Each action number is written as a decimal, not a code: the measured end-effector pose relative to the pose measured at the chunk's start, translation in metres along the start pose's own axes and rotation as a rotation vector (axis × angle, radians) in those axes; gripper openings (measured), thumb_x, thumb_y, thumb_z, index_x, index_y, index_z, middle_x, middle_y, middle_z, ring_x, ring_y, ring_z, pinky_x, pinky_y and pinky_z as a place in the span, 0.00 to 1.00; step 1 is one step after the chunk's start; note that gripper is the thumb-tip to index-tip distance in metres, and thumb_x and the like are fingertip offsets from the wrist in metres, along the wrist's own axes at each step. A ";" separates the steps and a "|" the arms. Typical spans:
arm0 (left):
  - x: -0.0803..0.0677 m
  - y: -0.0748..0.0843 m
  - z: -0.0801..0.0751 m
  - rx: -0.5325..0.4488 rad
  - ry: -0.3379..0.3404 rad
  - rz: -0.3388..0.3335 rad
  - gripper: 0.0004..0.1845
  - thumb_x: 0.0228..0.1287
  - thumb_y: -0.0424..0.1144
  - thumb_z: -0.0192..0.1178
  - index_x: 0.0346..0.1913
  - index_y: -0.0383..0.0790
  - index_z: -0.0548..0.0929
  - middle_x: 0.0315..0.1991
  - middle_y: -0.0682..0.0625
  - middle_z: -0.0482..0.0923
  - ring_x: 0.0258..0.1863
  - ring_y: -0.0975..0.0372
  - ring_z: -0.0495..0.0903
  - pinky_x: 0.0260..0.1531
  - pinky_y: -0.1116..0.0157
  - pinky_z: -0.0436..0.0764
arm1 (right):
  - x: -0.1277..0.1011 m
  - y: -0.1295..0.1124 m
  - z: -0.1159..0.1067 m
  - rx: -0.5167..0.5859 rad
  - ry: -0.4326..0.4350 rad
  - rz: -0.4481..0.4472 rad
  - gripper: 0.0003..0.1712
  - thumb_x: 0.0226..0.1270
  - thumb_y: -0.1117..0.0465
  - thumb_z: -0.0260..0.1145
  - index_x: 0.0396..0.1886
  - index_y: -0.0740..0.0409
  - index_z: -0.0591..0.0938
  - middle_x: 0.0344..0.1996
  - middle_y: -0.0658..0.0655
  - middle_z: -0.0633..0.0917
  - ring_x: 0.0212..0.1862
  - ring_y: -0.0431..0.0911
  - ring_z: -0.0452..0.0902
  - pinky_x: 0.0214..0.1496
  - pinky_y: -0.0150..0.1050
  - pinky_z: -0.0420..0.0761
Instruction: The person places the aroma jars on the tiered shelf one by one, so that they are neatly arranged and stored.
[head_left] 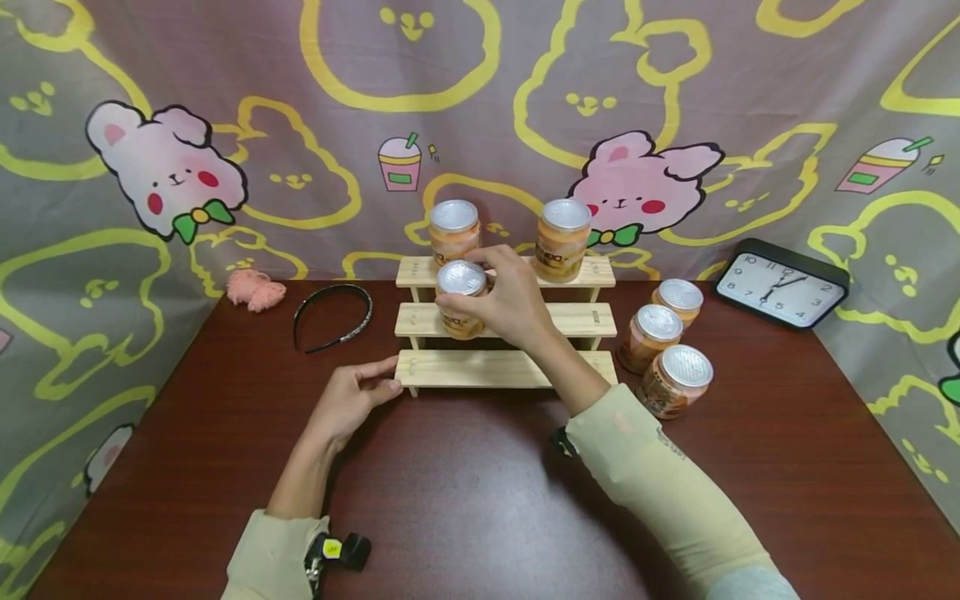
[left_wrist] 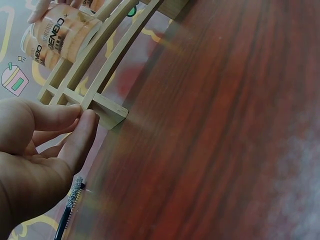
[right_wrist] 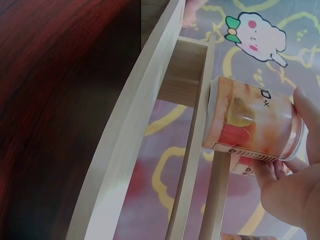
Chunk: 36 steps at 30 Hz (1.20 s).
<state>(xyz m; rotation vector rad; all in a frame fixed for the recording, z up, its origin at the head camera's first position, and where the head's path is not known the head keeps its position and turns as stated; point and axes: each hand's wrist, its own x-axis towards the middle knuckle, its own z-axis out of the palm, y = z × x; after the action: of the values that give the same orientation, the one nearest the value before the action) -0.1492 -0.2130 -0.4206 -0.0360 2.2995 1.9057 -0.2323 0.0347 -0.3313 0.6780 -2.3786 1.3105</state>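
Observation:
A wooden three-step display rack stands on the table. My right hand grips a can with a silver lid and an orange label, its thumb and fingers around the upper part. In the right wrist view this can has its base at the middle step. The left hand pinches the left end of the bottom step, and in the left wrist view its thumb and fingertip meet at the rack's corner. On the top step stand two more cans, one left and one right.
Right of the rack, three similar cans stand close together on the dark red table. A black-framed clock is at the back right. To the left lie a black headband and a pink fluffy thing. Patterned cloth hangs behind.

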 end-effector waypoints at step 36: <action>0.000 0.002 0.000 0.018 -0.004 0.000 0.26 0.69 0.25 0.62 0.68 0.27 0.73 0.65 0.34 0.74 0.50 0.64 0.80 0.48 0.74 0.78 | 0.003 -0.009 0.008 -0.034 -0.008 0.073 0.39 0.47 0.45 0.85 0.55 0.61 0.83 0.52 0.59 0.82 0.53 0.50 0.75 0.50 0.43 0.78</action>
<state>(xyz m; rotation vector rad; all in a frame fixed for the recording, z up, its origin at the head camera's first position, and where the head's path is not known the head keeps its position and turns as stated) -0.1490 -0.2128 -0.4188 -0.0296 2.3133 1.8837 -0.2300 0.0232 -0.3275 0.5932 -2.4473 1.2960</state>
